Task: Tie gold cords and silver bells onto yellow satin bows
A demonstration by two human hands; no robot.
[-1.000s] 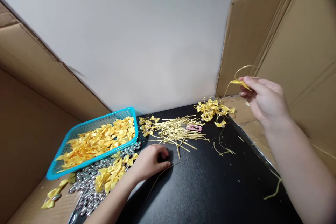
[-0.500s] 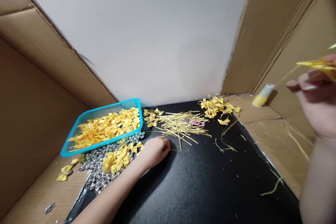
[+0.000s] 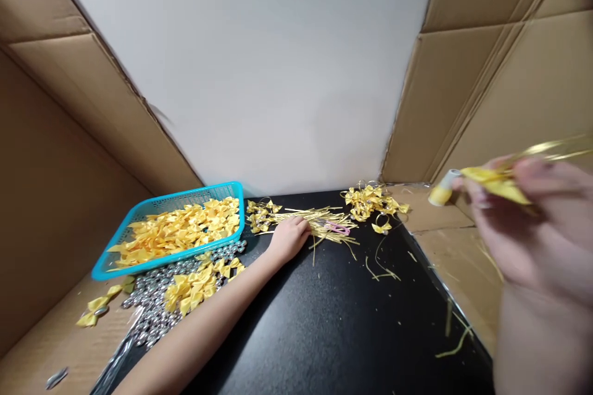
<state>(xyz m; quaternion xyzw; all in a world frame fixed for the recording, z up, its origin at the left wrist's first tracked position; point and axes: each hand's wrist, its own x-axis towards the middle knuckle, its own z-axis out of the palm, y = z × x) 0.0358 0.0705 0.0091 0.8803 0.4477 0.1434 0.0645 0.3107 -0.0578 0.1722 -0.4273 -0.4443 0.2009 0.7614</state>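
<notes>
My left hand [image 3: 291, 238] rests at the front edge of a pile of gold strips [image 3: 319, 217]. Its fingers are curled and closed among the strips; what they pinch is hidden. Raised at the right, my right hand [image 3: 532, 222] is blurred and grips a yellow ribbon bow [image 3: 498, 185]. Shiny gold strands [image 3: 551, 147] trail rightward from that bow. A pink hair clip [image 3: 340, 229] lies on the right part of the pile. Just left of the strips sits a small group of bows [image 3: 262, 215].
A blue basket [image 3: 171, 257] of yellow bows stands at the left, with silver beads [image 3: 151, 296] and loose bows [image 3: 192, 287] before it. Beaded bows [image 3: 370, 200] lie back right. A thread spool [image 3: 443, 188] stands on cardboard. Offcuts [image 3: 456, 342] litter the black table [image 3: 333, 333].
My left hand has moved forward from the bare tabletop onto the gold strips. My right hand, with the bow, has come lower and further left into view. The camera view has shifted somewhat.
</notes>
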